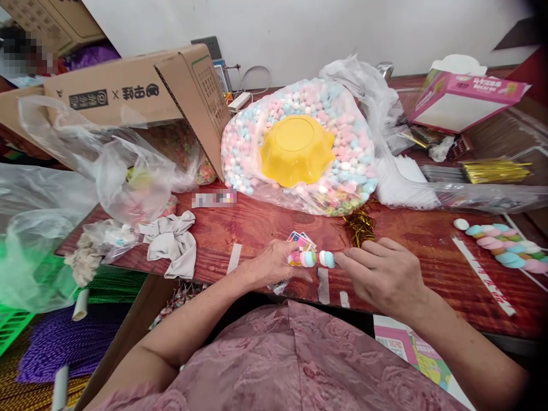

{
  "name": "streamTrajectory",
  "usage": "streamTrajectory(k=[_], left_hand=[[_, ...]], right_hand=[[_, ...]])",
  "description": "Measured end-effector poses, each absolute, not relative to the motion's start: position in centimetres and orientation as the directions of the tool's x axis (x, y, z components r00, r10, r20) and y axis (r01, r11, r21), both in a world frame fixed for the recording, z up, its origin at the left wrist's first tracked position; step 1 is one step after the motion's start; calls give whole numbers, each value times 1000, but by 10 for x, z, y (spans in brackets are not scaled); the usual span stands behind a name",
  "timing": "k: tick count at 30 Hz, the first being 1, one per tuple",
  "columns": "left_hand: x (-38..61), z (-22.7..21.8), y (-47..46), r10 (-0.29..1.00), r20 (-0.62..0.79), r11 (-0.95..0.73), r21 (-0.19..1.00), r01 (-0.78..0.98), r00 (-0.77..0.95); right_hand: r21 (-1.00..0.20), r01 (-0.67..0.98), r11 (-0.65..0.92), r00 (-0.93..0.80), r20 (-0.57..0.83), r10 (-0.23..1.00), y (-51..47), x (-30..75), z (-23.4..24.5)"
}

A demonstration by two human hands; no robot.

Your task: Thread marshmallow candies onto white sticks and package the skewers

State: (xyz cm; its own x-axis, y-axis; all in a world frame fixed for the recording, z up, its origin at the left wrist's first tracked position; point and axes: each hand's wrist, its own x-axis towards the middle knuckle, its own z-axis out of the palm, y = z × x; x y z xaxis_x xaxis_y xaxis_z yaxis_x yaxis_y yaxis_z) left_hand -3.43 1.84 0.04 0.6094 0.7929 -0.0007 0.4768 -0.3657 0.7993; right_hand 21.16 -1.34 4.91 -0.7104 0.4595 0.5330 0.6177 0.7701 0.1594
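At the table's front edge, my left hand (274, 265) is closed around a short row of pastel marshmallows (307, 259), coloured pink, yellow, white and blue-green. Just to their right is a white and light-blue marshmallow pair (326, 259), with a small gap between. My right hand (383, 277) is closed, its fingertips pinched at the right end of this pair. Whatever joins the pieces is too thin or hidden to make out. Small printed cards (302, 240) lie behind my left fingers. A bunch of gold tinsel-like strands (359, 225) rests just beyond my right hand.
A big clear bag of marshmallows (240, 142) carries an upturned yellow bowl (297, 148). Left stand an open cardboard box (128, 85) and a grey cloth (173, 242). Right lie twisted marshmallow skewers (507, 245), gold ties (496, 170) and a pink carton (471, 97).
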Motion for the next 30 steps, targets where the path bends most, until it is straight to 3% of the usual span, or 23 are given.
streamTrajectory(k=[4,7,15,19,21,26,28,30], left_hand=[[-34,-2,18,816,23,-472,604,642,578],[-33,-2,19,812,5,-491,547,678,584],[-32,11,21,768,-113,-344,757,555,630],[-31,23,22,635,-216,-317,802,506,741],[-30,26,24,604,-192,-382,783,491,774],[-29,24,25,683,-93,-559,573,600,725],[-34,29,28,689,-41,-563,597,571,723],[-43,37,35,699,-24,-535,645,545,715]], right_hand=[[88,680,728,-676,459,576,-10,209,39],[44,685,728,-664,448,598,-12,202,34],[169,612,773,-720,524,455,-9,188,34],[134,475,869,-782,516,348,-5,187,39],[56,479,876,-793,457,404,-3,185,38],[-233,720,654,-634,164,756,6,187,24],[-305,719,625,-580,232,781,6,193,18],[-292,677,676,-556,400,729,4,198,14]])
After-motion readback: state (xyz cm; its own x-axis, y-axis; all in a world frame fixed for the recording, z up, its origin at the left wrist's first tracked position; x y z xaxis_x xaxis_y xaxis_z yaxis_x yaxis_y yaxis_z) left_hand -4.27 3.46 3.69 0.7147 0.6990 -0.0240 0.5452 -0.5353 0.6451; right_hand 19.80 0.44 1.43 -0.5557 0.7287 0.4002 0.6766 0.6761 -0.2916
